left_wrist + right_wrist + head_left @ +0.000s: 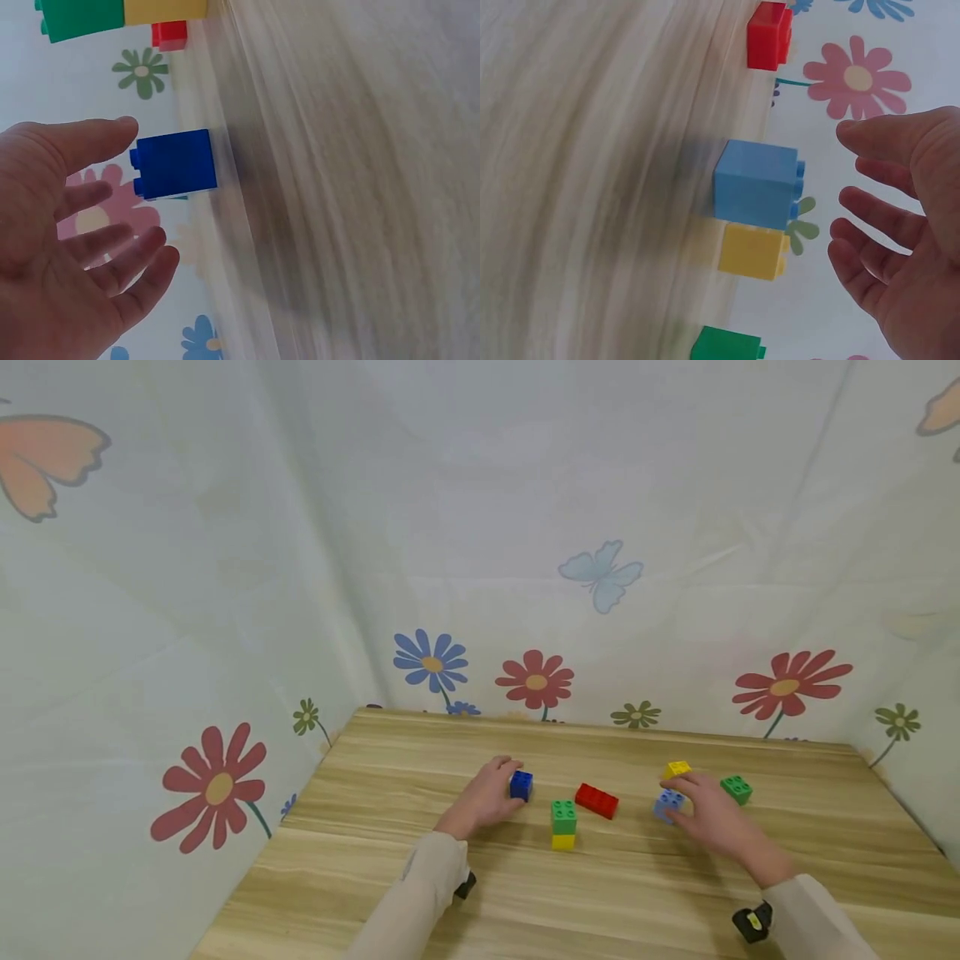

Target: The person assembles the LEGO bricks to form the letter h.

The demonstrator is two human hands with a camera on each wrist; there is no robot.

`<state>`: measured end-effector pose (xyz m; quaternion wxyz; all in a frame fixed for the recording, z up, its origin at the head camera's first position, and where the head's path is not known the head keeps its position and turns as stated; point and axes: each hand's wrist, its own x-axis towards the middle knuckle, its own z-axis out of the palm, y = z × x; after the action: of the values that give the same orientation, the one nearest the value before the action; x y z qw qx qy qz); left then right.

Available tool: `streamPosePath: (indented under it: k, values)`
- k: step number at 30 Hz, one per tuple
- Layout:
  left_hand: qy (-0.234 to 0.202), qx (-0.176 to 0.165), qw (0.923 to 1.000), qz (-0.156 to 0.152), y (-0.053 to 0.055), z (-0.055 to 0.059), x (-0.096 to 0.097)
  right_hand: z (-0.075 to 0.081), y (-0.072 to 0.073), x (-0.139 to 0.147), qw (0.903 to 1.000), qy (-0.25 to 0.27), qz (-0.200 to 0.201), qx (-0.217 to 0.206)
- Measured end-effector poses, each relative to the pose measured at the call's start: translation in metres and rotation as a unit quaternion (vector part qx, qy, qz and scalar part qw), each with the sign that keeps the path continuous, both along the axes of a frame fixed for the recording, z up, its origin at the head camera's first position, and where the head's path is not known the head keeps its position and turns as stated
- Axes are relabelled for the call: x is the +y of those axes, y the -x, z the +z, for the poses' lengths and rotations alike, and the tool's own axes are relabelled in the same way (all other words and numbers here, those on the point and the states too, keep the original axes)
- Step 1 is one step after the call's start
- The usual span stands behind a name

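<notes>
My left hand [489,793] reaches round the dark blue building block [521,786] on the wooden table. In the left wrist view its thumb and fingers are spread apart near the studded top of the dark blue block [178,165], not gripping it. On the other side, my right hand [711,814] hovers over a light blue block [667,806]. The right wrist view shows its fingers loosely bent and apart, a gap away from the studs of the light blue block [755,184]. Both blocks stand studs up.
Between the hands stands a green block [564,817] stacked on a yellow block [563,842]. A longer red block [597,801] lies just behind it. Another yellow block [677,769] and a green block [737,789] sit near my right hand. Flowered cloth [480,610] hangs behind the table [630,893].
</notes>
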<state>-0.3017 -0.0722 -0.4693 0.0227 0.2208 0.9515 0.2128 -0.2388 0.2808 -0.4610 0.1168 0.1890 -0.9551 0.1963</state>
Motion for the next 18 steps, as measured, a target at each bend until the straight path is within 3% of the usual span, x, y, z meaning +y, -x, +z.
streamPosePath:
  k: [12, 18]
  values:
    - [0.023, -0.033, 0.9992, 0.000, 0.013, -0.007, 0.006, -0.011, 0.008, 0.004, 0.9985, 0.005, -0.020, -0.050]
    - [0.034, -0.036, 0.9987, -0.011, 0.013, -0.007, 0.010, -0.010, 0.012, 0.006, 0.9967, 0.026, -0.023, -0.073]
